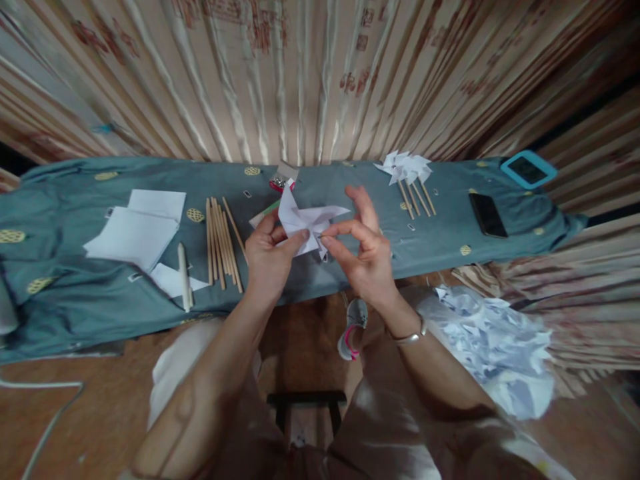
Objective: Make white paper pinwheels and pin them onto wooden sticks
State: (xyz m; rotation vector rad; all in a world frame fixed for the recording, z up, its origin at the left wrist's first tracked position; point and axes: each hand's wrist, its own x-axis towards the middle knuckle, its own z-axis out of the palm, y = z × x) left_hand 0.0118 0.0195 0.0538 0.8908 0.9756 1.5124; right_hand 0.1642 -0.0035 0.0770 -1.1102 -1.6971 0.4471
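Note:
A white paper pinwheel (303, 219) with folded, pointed blades is held up over the near edge of the cloth-covered table. My left hand (270, 257) grips it from the left, thumb on top near its middle. At the pinwheel's centre, the thumb and forefinger of my right hand (367, 257) are pinched together, other fingers raised; whatever sits between them is too small to make out. Just behind the pinwheel stands a small open box (284, 177) with little shiny pieces in it. Several wooden sticks (217, 243) lie left of my left hand.
White paper sheets (135, 237) and a white pen-like tool (183, 277) lie at left. Several pinwheels on sticks (406, 168) rest at back right, near a black phone (489, 215) and a blue-framed device (529, 169). A bag of folded white paper (495, 340) sits below right.

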